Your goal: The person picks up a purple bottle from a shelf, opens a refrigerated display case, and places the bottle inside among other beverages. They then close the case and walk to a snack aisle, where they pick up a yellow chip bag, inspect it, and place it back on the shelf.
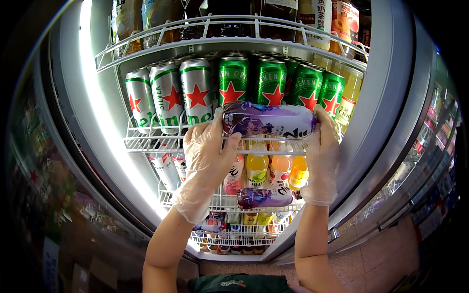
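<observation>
A purple-labelled drink bottle [269, 119] lies on its side between my hands, in front of the lower edge of the beer-can row. My left hand [209, 150], in a clear disposable glove, grips its left end with the thumb below. At the other end, my gloved right hand [324, 135] holds the bottle, fingers raised along it. Behind it stand silver Heineken cans [166, 97] on the left and green Heineken cans [271, 82] on the right. A second purple-labelled bottle [265, 197] lies sideways on a lower wire shelf, beneath my hands.
The can shelf has a white wire guard rail [154, 144]. Tea bottles [344, 25] line the shelf above, behind another rail [234, 38]. Yellow and pink drink bottles [257, 166] stand below. A bright light strip [106, 106] runs along the left frame. At lower left is a cardboard box [93, 276].
</observation>
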Demonstrator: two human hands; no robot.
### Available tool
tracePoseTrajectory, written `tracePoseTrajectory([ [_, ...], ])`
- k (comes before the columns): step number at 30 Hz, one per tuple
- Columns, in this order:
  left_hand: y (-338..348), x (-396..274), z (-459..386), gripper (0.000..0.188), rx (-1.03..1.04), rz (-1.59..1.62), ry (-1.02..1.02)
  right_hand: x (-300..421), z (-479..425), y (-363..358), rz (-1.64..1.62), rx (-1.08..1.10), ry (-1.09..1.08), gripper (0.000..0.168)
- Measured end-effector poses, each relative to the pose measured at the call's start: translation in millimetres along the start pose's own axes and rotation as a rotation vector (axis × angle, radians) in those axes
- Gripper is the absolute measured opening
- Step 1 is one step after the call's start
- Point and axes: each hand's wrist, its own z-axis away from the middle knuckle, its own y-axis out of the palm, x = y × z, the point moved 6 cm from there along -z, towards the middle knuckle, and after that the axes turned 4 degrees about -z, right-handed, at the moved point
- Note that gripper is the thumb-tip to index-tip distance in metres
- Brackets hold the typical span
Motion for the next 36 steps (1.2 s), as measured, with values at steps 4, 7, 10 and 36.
tracePoseTrajectory([
  [4,-16,4,8,0.050,-0.151,0.154,0.055,29,12,-9,-0.119,-0.095,0.082,0.035],
  [7,-33,17,34,0.046,-0.306,0.436,-0.005,50,38,-19,-0.237,-0.214,-0.034,0.036],
  [10,-14,30,89,0.045,-0.382,0.465,0.094,75,92,-5,-0.580,-0.133,-0.042,0.036],
  [36,163,122,191,0.022,0.444,0.355,-0.154,-78,130,420,0.400,0.816,0.428,0.034],
])
